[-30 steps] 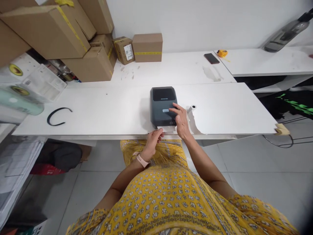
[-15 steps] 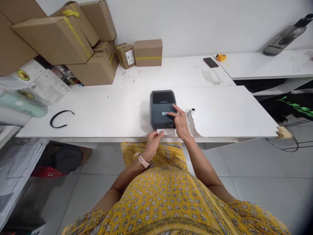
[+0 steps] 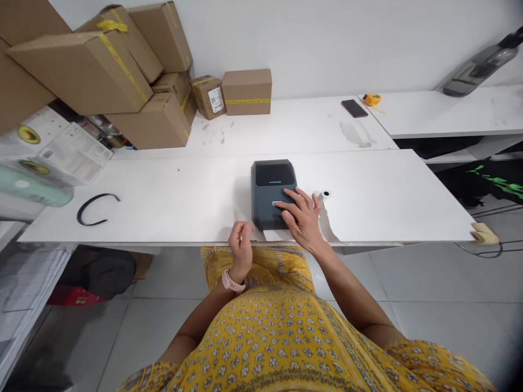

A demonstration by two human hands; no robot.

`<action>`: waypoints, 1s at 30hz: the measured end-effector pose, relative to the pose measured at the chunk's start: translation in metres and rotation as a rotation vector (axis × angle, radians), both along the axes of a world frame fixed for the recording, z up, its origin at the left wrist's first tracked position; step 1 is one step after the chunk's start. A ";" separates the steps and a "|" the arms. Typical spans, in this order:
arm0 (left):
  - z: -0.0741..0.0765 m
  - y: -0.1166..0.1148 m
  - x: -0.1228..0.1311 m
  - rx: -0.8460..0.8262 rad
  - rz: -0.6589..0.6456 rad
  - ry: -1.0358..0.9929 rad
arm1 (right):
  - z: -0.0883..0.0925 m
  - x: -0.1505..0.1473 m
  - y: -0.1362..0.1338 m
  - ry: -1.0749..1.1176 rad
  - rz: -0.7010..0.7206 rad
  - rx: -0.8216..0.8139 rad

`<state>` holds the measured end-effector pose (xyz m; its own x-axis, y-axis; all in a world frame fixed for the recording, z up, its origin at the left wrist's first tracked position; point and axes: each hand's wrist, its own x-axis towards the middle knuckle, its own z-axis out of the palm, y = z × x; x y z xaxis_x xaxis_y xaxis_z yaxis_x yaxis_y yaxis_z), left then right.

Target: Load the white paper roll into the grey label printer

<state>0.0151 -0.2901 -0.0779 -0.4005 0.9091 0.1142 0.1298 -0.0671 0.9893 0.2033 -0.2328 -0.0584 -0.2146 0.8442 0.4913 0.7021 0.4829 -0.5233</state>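
Observation:
A dark grey label printer (image 3: pixel 265 198) sits near the front edge of the white table. My right hand (image 3: pixel 305 222) rests over its right side with the fingers spread, the index fingertip touching the light button (image 3: pixel 275 203) on top. White paper (image 3: pixel 277 235) sticks out from the printer's front, near the table edge. Just left of the paper and apart from it is my left hand (image 3: pixel 240 244), its fingers curled in and nothing visible in them. To the right of my right hand stands a small white paper roll (image 3: pixel 324 195) with a loose strip trailing down to the edge.
Cardboard boxes (image 3: pixel 143 117) are stacked at the back left, with a smaller carton (image 3: pixel 247 92) beside them. A black headband (image 3: pixel 84 209) and a green bottle (image 3: pixel 36 185) lie left. A phone (image 3: pixel 354 108), tape measure (image 3: pixel 372 99) and spray bottle (image 3: pixel 476 71) are at the back right.
My left hand has let go of the paper at the printer's front and moved left, fingers curling. My right index finger stays at the button. The view has shifted slightly.

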 end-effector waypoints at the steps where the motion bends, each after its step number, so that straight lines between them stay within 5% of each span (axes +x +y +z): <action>1: 0.002 0.004 -0.002 0.056 0.009 0.033 | -0.004 0.002 -0.001 0.093 0.008 -0.029; 6: 0.010 0.024 -0.002 0.070 -0.231 0.079 | -0.020 0.006 -0.005 0.554 -0.046 -0.280; 19: 0.037 0.037 0.001 0.103 -0.309 -0.086 | 0.014 0.011 0.008 0.543 0.144 -0.417; 25: 0.077 0.100 -0.010 0.314 -0.302 -0.145 | 0.078 0.008 0.072 0.416 0.200 -0.136; 30: 0.063 0.159 -0.024 0.268 -0.164 -0.097 | 0.120 -0.008 0.140 0.327 0.120 0.022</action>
